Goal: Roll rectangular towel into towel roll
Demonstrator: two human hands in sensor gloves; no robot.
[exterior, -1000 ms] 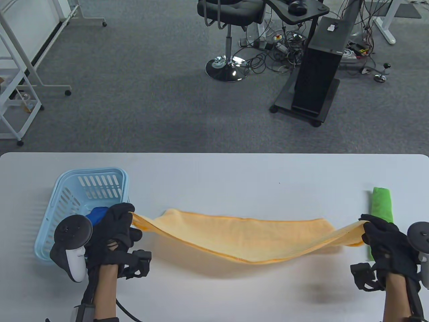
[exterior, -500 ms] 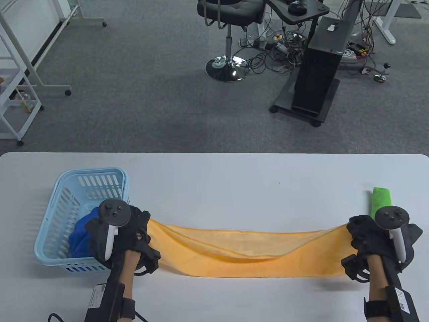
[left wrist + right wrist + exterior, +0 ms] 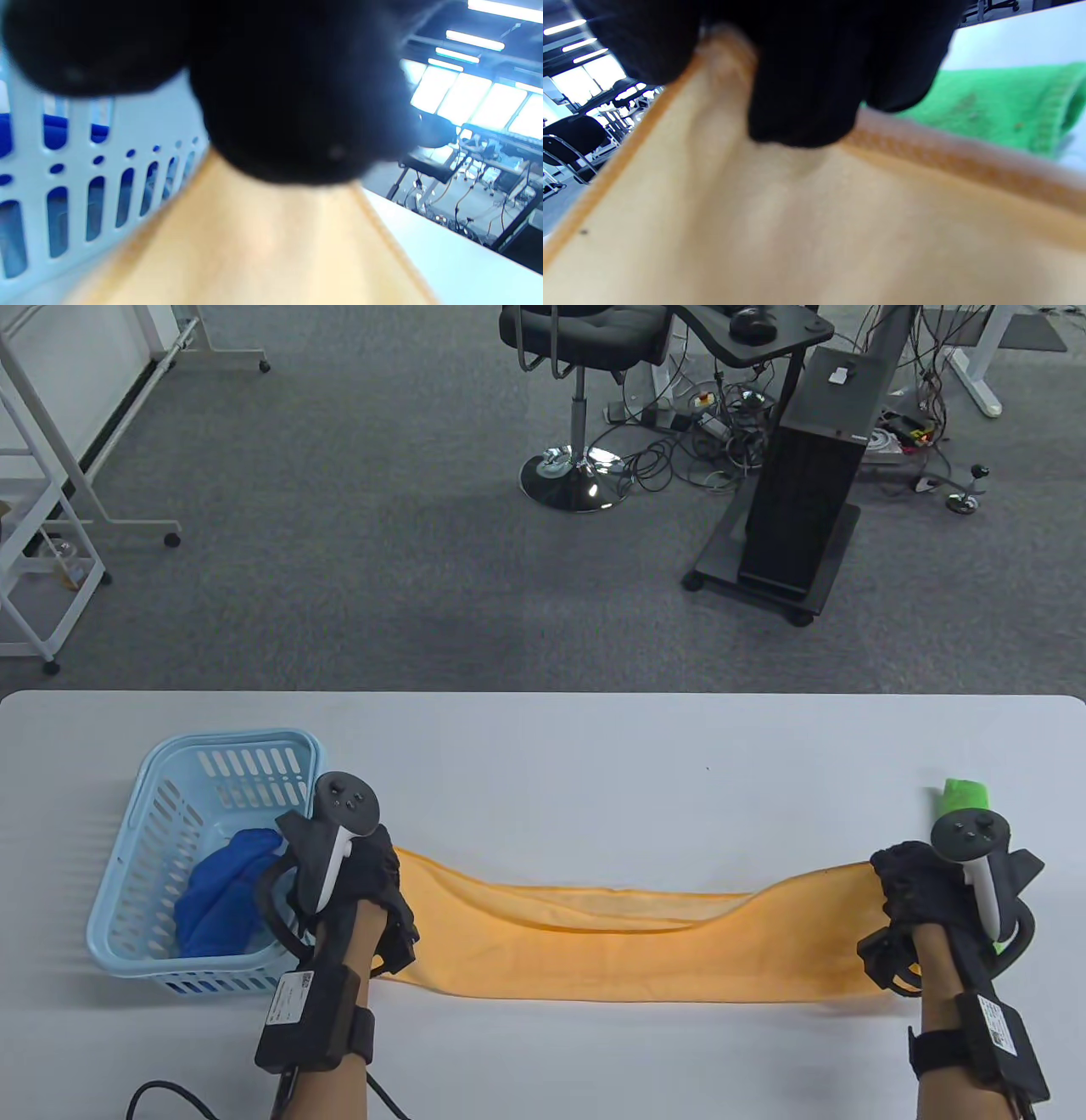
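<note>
An orange rectangular towel (image 3: 628, 942) lies stretched left to right across the white table (image 3: 543, 738), folded lengthwise with its far layer sagging in the middle. My left hand (image 3: 373, 891) grips the towel's left end beside the basket; the left wrist view shows the gloved fingers (image 3: 288, 106) closed over the orange cloth (image 3: 263, 245). My right hand (image 3: 912, 891) grips the towel's right end; the right wrist view shows the fingers (image 3: 806, 76) pinching the hemmed edge (image 3: 721, 63).
A light blue plastic basket (image 3: 170, 814) holding a blue cloth (image 3: 221, 891) stands just left of my left hand. A rolled green towel (image 3: 963, 797) lies behind my right hand, also in the right wrist view (image 3: 1001, 106). An office chair and a cart stand on the floor beyond.
Both hands have turned over and lowered the towel from hanging in the air onto the table. The hands moved slightly toward the near edge, keeping their grip on both ends.
</note>
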